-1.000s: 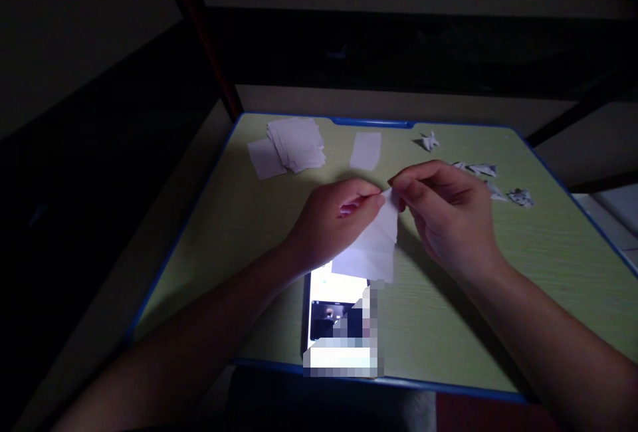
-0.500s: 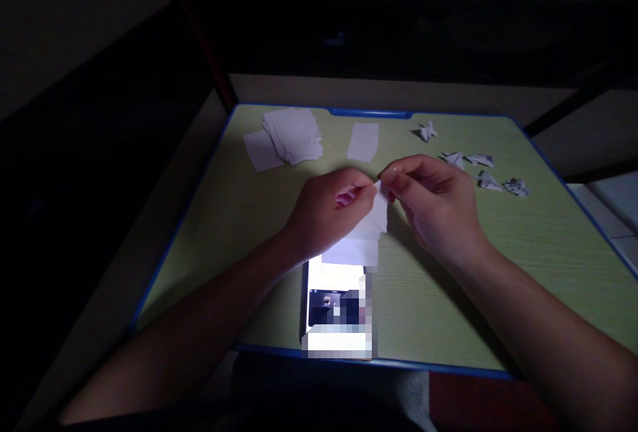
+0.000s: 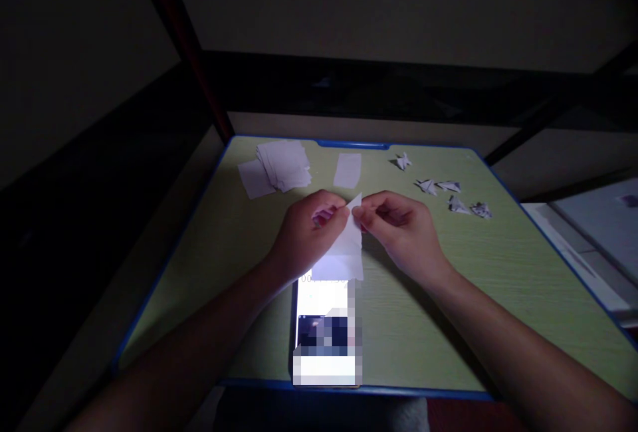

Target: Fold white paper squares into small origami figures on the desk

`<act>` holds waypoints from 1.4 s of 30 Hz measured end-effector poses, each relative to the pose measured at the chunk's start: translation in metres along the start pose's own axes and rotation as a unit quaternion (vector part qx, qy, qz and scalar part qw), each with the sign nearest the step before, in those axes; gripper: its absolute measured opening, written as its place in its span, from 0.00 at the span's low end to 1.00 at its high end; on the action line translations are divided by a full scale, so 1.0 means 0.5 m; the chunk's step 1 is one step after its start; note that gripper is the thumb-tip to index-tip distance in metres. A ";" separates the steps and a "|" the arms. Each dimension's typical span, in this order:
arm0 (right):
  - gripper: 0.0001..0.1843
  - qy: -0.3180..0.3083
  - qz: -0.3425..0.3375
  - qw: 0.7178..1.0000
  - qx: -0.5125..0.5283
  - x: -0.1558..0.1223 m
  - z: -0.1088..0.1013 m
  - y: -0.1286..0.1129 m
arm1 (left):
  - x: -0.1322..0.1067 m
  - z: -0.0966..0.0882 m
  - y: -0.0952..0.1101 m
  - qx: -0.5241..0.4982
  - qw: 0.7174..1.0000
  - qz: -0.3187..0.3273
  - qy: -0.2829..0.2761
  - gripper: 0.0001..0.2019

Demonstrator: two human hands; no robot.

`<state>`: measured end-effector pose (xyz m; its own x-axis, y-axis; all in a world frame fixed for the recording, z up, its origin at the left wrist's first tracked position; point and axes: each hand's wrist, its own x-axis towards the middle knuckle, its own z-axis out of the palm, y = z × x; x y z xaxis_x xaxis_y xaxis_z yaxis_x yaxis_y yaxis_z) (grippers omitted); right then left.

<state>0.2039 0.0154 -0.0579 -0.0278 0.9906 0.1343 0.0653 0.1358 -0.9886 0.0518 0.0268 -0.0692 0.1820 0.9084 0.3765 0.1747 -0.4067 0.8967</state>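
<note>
Between my two hands is a sheet of white paper (image 3: 343, 249), with a crease across its lower part and a pointed corner at the top. My left hand (image 3: 312, 229) pinches it near the upper left side, thumb against fingers. My right hand (image 3: 401, 229) pinches the upper right edge, just below the pointed tip. The paper's lower end overlaps the top of a lit phone (image 3: 323, 299) lying on the table. Part of the sheet is hidden behind my left hand.
The green table (image 3: 239, 325) has a blue rim. At the back left lies a stack of white paper sheets (image 3: 284, 166), with a single sheet (image 3: 347, 170) to its right. Several small folded paper pieces (image 3: 426, 186) sit at the back right. White flat items (image 3: 598, 219) lie beyond the right edge.
The camera view has tilted up and shifted right, so the table sits lower and further left. The paper's top corner now stands up as a visible point between my hands.
</note>
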 end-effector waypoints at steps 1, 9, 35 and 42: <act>0.07 -0.008 0.006 1.000 0.000 0.000 0.000 -0.002 | 0.000 0.000 -0.001 0.010 1.000 0.009 0.009 0.02; 0.09 -0.078 0.016 0.997 0.001 -0.012 0.011 0.002 | 0.009 -0.005 0.001 0.016 0.997 0.023 0.078 0.04; 0.10 -0.072 0.024 0.995 -0.062 -0.012 0.008 0.003 | 0.018 -0.011 -0.010 -0.095 0.987 -0.021 0.130 0.02; 0.10 -0.074 0.003 0.995 -0.066 -0.017 0.003 0.002 | 0.022 -0.014 -0.004 -0.108 0.986 -0.022 0.126 0.04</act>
<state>0.2026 0.0070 -0.0604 -0.1739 0.9789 0.1071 0.1958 0.1410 -0.9705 0.0464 0.0384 -0.0653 -0.0725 0.9311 0.3574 -0.0380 -0.3607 0.9319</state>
